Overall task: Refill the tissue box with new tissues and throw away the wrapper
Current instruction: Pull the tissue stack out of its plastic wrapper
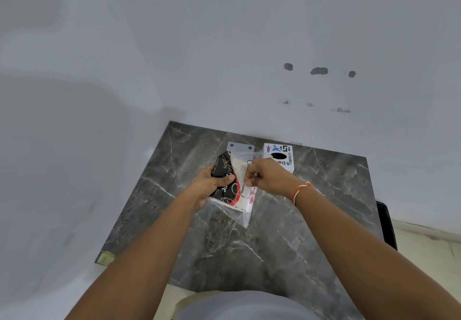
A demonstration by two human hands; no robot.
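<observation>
A pack of tissues (pixel 240 182) in a black, red and clear plastic wrapper is held above the dark marble table (pixel 262 244). My left hand (pixel 212 182) grips its black left side, thumb on top. At the pack's right side, my right hand (pixel 267 176) pinches the clear plastic, and loose clear wrapper hangs below the pack. The white tissue box (pixel 280 156), with coloured stickers and a black oval slot on top, stands at the back of the table against the wall, partly hidden behind my right hand.
A flat grey plate (pixel 240 147) with two holes lies at the back of the table, left of the box. White walls close the back and left sides. A black object (pixel 386 222) stands on the floor past the table's right edge.
</observation>
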